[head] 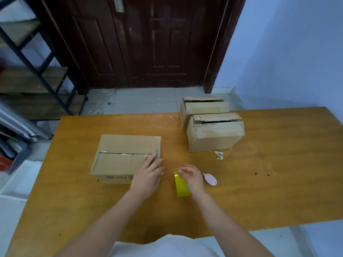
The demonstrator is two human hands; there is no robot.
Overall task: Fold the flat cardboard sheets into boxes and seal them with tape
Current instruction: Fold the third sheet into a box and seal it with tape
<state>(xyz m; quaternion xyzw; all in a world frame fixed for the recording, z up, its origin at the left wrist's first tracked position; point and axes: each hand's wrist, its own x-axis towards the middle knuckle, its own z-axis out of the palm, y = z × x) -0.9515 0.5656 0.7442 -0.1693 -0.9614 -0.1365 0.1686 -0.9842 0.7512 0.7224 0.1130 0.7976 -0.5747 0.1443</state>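
Observation:
A closed cardboard box [120, 154] lies on the wooden table [269, 182], with clear tape along its top seam. My left hand [149, 174] rests flat on the box's right end, fingers straight over the taped corner. Just right of the box, my right hand [192, 178] grips a yellow tape roll [181, 188] standing on edge on the table. Two more folded boxes, one [215, 135] nearer and one [202, 107] behind it, sit on their sides at the table's far right.
A small pink cutter [210, 179] lies right beside my right hand. A scrap of clear tape [219, 154] sits on the table in front of the nearer side-lying box. A dark door and a black shelf frame [37, 71] stand beyond the table.

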